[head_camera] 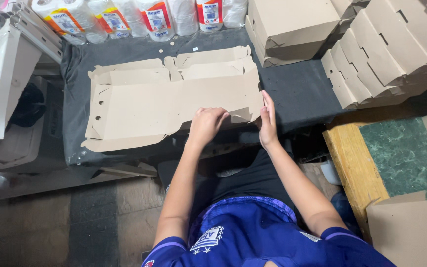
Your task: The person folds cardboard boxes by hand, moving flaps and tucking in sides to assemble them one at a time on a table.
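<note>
While both arms reach forward: left hand (207, 124) curled on the cardboard blank's (164, 99) near edge, right hand (268, 118) flat, fingers together, against its side.

The left hand (206, 124) covers part of the flat cardboard blank's (164, 99) near edge. Folded boxes (391, 49) and wrapped paper rolls (124, 17) run past the top edge.

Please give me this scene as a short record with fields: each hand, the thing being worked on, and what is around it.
left hand: curled on the near edge of the flat cardboard blank, fingers gripping a flap
right hand: open, palm pressed against the blank's right edge
blank: unfolded, lying on the dark table
stack of folded boxes: right, on the table
closed box: behind the blank
paper rolls: along the far edge
wooden bench: right of the person
</note>
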